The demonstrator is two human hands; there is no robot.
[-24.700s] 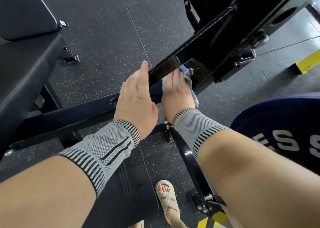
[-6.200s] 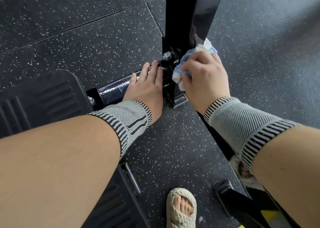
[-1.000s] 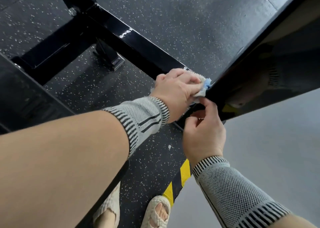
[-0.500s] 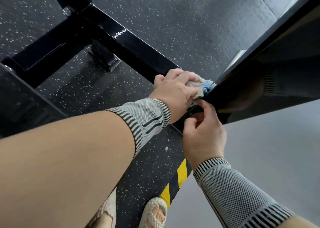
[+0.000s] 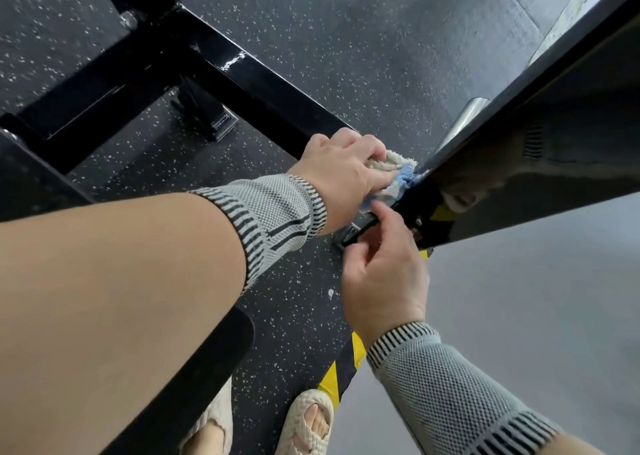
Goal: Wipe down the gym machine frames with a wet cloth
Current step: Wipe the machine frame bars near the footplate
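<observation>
1. Two hands work at the near end of a glossy black frame beam (image 5: 540, 136) that slants from the top right down to the middle.
2. My left hand (image 5: 346, 174) has its fingers (image 5: 370, 150) clenched round a bunched white-and-blue cloth (image 5: 398, 174), pressing it against the beam's lower end.
3. My right hand (image 5: 384, 274), just near of the left, has its fingers curled; the thumb (image 5: 384, 212) reaches up to a metal bracket (image 5: 353, 235) under the beam. I cannot tell whether it grasps anything.
4. Both wrists wear grey knitted wrist sleeves (image 5: 277, 212).
5. Another black frame bar (image 5: 249, 84) crosses the speckled rubber floor (image 5: 346, 39) to the far left.
6. A yellow-and-black hazard strip (image 5: 343, 364) lies near my cream sandals (image 5: 308, 420).
</observation>
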